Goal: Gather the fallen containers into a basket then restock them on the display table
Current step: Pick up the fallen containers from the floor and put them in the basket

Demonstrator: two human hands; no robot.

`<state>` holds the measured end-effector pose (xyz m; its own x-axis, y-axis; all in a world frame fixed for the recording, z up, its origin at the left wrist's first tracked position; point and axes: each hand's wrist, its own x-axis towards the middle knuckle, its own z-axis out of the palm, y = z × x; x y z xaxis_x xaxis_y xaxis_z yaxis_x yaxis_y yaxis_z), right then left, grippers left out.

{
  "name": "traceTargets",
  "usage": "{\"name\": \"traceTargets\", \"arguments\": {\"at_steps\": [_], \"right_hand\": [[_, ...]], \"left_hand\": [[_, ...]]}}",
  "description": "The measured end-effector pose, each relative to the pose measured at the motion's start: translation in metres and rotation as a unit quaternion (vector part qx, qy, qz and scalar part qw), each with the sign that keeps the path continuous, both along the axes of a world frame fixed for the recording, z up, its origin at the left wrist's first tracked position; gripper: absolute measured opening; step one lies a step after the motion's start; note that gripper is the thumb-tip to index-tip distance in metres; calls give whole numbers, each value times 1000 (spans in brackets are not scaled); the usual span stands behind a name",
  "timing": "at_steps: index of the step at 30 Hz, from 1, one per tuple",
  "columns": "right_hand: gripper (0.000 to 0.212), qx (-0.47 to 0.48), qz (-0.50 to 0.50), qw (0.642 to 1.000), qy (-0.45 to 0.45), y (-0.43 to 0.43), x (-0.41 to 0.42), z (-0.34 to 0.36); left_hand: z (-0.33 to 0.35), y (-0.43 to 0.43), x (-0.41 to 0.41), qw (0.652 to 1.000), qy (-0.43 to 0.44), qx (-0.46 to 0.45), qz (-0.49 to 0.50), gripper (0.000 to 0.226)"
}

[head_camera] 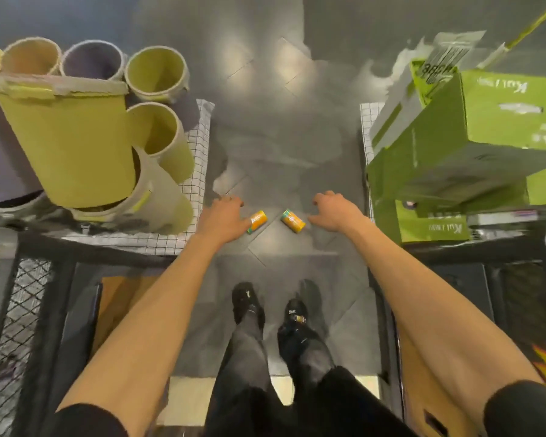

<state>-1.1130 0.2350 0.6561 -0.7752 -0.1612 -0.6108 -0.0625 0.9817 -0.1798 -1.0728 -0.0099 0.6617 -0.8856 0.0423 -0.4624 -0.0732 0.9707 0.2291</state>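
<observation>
I am looking straight down at a grey floor (265, 137) between two worktops. Two small orange cans lie on their sides on the floor, close to each other but not touching. These are the fallen things I am after.

My left hand (226, 217) is low, right by the left can (257, 221). Its fingers (230, 199) are spread and a little bent, not closed round the can. The thumb reaches to the end of that can, but I cannot tell if it really touches.

My right hand (336, 212) is just beside the right can (293, 221), with a small gap between them. Its fingers (323, 197) are loose and a little curled, and they do not grip the can. Both my arms are bare and stretch down from black sleeves.

The left worktop (199, 146) has a white cloth with thin black squares on it. Big yellow and grey tubes (76, 146) stand on it, packed close together, with their open tops facing me. Under it I see black wire mesh (16, 294).

The right worktop (367, 127) has the same squared cloth. Green cardboard boxes (486, 127) are piled on it, and the top one is open with its flaps up.

Lower down I see my two black shoes (246, 299) on the floor, nearer to me than the cans. The picture is a bit blurry, so I cannot read the words on the cans or the boxes.
</observation>
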Motion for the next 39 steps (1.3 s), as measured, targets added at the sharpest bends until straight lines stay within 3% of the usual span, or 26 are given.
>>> {"name": "traceTargets", "arguments": {"at_steps": [6, 10, 16, 20, 23, 28, 39], "right_hand": [[54, 2, -55, 998, -25, -18, -40, -84], [55, 4, -75, 997, -34, -29, -65, -165], [53, -15, -91, 995, -37, -38, -100, -322], [54, -15, -96, 994, -42, -39, -122, -436], [56, -13, -89, 995, -38, -39, -138, -519], [58, -4, -86, 996, -12, -32, -160, -634], [78, -34, -87, 996, 7, -25, -183, -750]], "left_hand": [[-86, -21, -62, 998, -49, 17, -29, 60], [-174, -33, -101, 997, -58, 26, -43, 53], [-336, -33, -141, 994, -92, 49, -33, 50], [-443, -28, -153, 991, -113, 77, 3, 67], [-526, -26, -163, 989, -117, 83, 33, 55], [-641, -22, -182, 995, -80, 58, 28, 56], [-752, 0, -207, 996, -66, 53, 42, 71]]}}
